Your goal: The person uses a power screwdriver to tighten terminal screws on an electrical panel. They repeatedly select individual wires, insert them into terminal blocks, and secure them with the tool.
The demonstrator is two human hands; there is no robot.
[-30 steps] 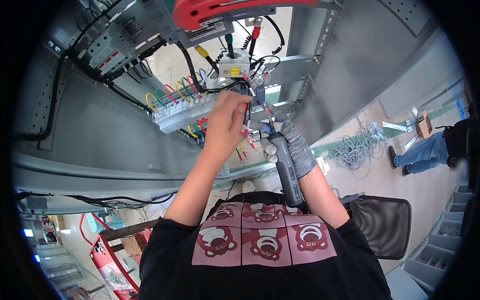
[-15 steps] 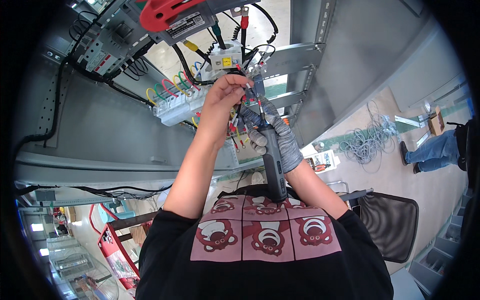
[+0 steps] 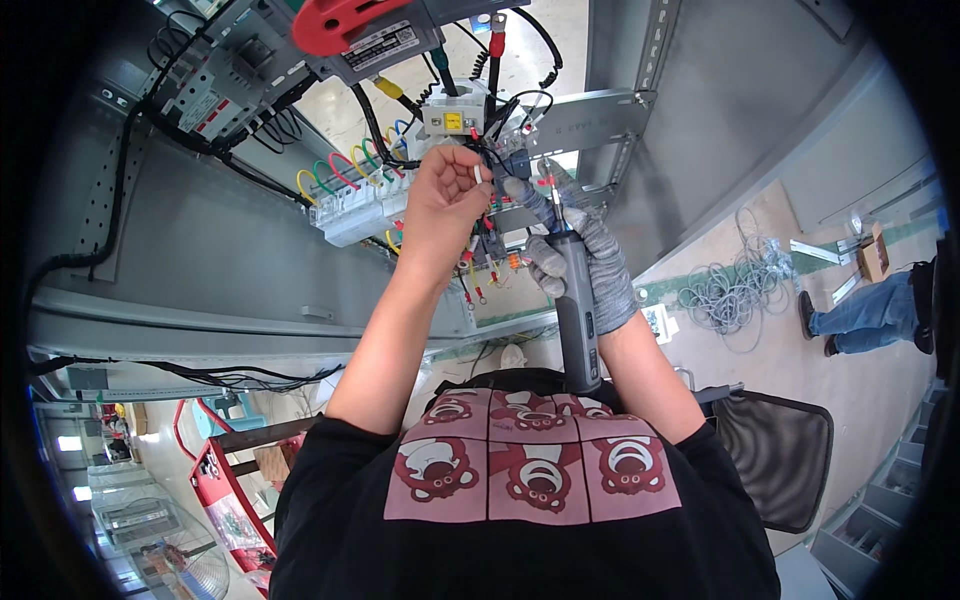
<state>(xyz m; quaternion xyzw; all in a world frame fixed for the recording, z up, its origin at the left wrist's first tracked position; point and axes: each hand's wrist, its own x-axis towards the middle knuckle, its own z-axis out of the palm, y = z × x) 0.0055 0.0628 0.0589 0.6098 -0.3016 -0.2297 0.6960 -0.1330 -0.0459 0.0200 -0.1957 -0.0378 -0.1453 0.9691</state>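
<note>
My bare left hand [image 3: 440,205] is closed, thumb and fingers pinched around a small white sleeve [image 3: 478,174], which looks like a wire marker. In my right hand [image 3: 606,262], which wears a grey glove, is a dark grey electric screwdriver [image 3: 577,325], its bit pointing up and away from me. Gloved fingers reach up beside the bit, apart from my left hand. Just past both hands sits a white block with a yellow label [image 3: 453,121], with black cables around it. Loose wires with red ring terminals [image 3: 481,297] hang below my left hand.
A grey metal cabinet wall [image 3: 200,260] rises on the left. Clear-covered terminals [image 3: 355,215] with coloured wires sit beside a breaker with a red handle [image 3: 345,22]. Coiled grey cable [image 3: 735,295] lies on the floor at right, near a person's legs [image 3: 868,315]. A mesh-backed chair [image 3: 775,455] stands close by.
My right hand and the screwdriver have moved right, away from my left hand. My left fingers have curled in more, drawing slightly left with the white sleeve.
</note>
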